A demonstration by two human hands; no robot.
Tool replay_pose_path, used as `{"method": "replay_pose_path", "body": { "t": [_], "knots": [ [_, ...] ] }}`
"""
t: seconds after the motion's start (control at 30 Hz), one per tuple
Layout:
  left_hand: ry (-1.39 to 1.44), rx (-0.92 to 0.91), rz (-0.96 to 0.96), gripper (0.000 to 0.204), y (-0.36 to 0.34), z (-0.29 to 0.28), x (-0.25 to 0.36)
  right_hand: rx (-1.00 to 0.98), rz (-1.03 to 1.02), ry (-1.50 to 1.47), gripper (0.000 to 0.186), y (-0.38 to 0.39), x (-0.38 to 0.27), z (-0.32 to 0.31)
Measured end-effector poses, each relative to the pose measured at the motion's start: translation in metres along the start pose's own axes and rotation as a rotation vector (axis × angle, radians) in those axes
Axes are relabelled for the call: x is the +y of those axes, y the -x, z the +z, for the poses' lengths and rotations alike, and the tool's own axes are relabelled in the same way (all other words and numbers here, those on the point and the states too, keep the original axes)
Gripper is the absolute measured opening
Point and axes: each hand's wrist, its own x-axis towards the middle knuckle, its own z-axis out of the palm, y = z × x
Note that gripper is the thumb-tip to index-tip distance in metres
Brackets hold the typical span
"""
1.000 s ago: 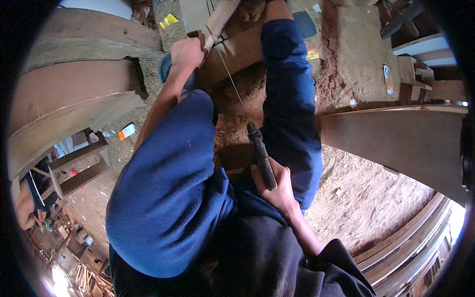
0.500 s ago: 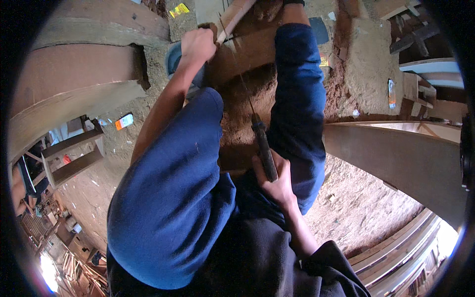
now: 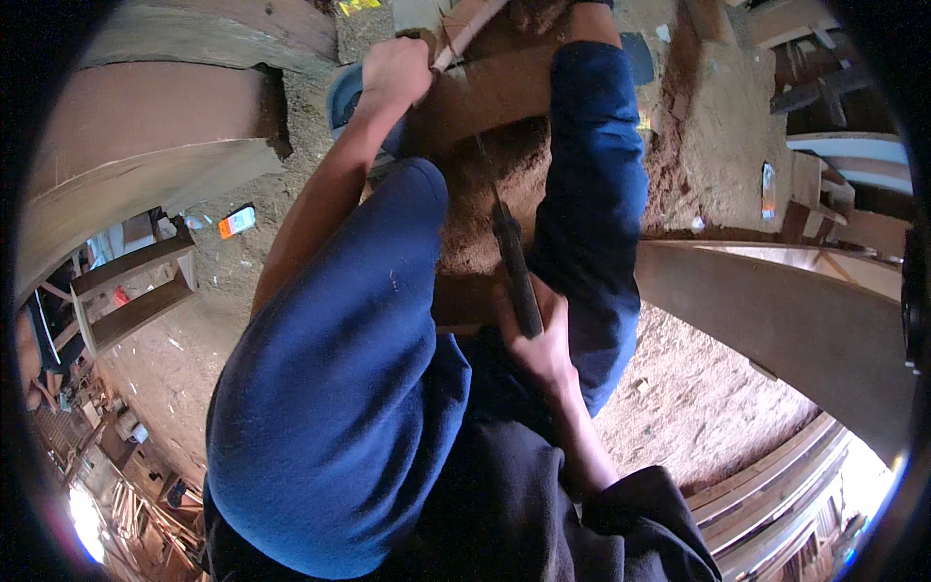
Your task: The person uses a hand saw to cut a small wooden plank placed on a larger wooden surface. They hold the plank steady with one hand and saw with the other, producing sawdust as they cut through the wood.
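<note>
My right hand (image 3: 540, 339) is closed round the dark handle of a handsaw (image 3: 514, 257) between my knees; its thin blade runs forward, blurred, to a pale wooden piece (image 3: 469, 27). My left hand (image 3: 396, 78) is wrapped at the near end of that piece, which lies over a brown wooden block (image 3: 490, 87). A bare foot (image 3: 539, 14) of mine is beside the piece. A blue plastic object (image 3: 345, 101) sits just left of the block, partly hidden by my left forearm. My bent legs in blue trousers flank the saw.
Thick timber planks (image 3: 165, 107) are at the left, above a small wooden frame (image 3: 136, 267). A person (image 3: 34, 354) is at the far left edge near wood scraps. A large board (image 3: 776, 320) crosses the right side. The dusty floor (image 3: 718, 136) has litter on it.
The saw and my right hand have slid forward, away from my body. My left hand stays gripped at the wooden piece. The view has shifted slightly.
</note>
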Motion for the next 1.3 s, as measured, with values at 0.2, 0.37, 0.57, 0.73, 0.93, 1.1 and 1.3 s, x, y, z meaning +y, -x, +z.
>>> {"method": "replay_pose_path", "body": {
  "t": [0.2,0.37,0.57,0.73,0.93,1.1,1.3],
  "knots": [
    [-0.014,-0.032,0.008,0.020,0.005,-0.003,0.003,-0.039,0.104,-0.058,0.014,-0.013,0.002,-0.011],
    [-0.003,0.018,0.004,0.020,0.001,-0.006,0.007,-0.016,0.126,0.014,0.018,0.027,-0.021,-0.028],
    [-0.029,-0.056,0.004,0.021,0.004,-0.005,0.000,-0.051,0.112,-0.009,0.016,-0.007,-0.008,-0.016],
    [0.009,-0.002,0.018,0.021,0.005,-0.009,0.008,-0.004,0.185,0.037,0.014,0.039,-0.034,-0.028],
    [-0.023,-0.030,0.004,0.022,-0.001,-0.004,0.001,-0.145,0.051,0.098,0.011,0.039,-0.023,-0.019],
    [-0.034,-0.091,0.000,0.023,0.002,-0.014,0.001,-0.005,0.149,-0.020,0.014,0.043,-0.023,-0.032],
    [-0.068,-0.052,-0.034,0.035,-0.002,-0.003,-0.007,-0.015,0.023,0.013,0.012,0.029,-0.020,-0.033]
  ]
}}
